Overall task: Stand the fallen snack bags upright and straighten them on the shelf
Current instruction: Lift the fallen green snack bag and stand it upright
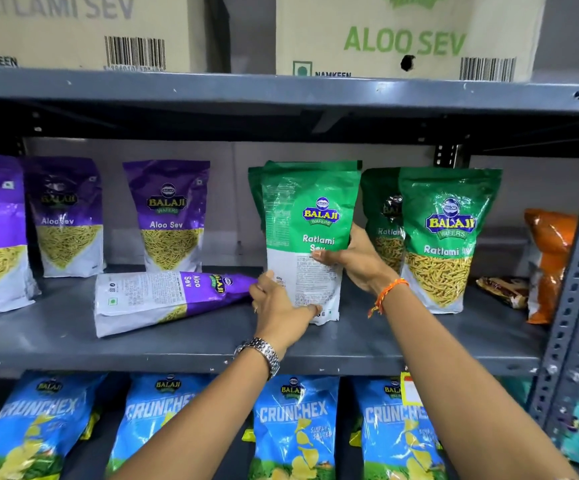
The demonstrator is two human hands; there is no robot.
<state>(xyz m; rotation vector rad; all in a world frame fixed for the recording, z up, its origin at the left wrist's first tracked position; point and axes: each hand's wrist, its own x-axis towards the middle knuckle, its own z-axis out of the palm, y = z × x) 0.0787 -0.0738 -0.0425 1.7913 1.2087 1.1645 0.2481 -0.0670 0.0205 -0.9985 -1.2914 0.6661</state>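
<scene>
— Green Ratlami Sev bag (310, 233) is upright mid-shelf, back panel facing out. My left hand (276, 303) clasps its lower left edge, my right hand (354, 259) grips its right side.

— What's left?

— I judge it about half done. One purple Aloo Sev bag (163, 299) lies flat on the grey shelf (73, 344), just left of my left hand. Other bags on this shelf stand, as far as I can see.

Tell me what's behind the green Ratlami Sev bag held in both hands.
Behind the held Ratlami Sev bag, another green bag peeks out at its left edge and top. Only that sliver shows; its label and base are covered, so whether more bags stand behind can't be told.
</scene>
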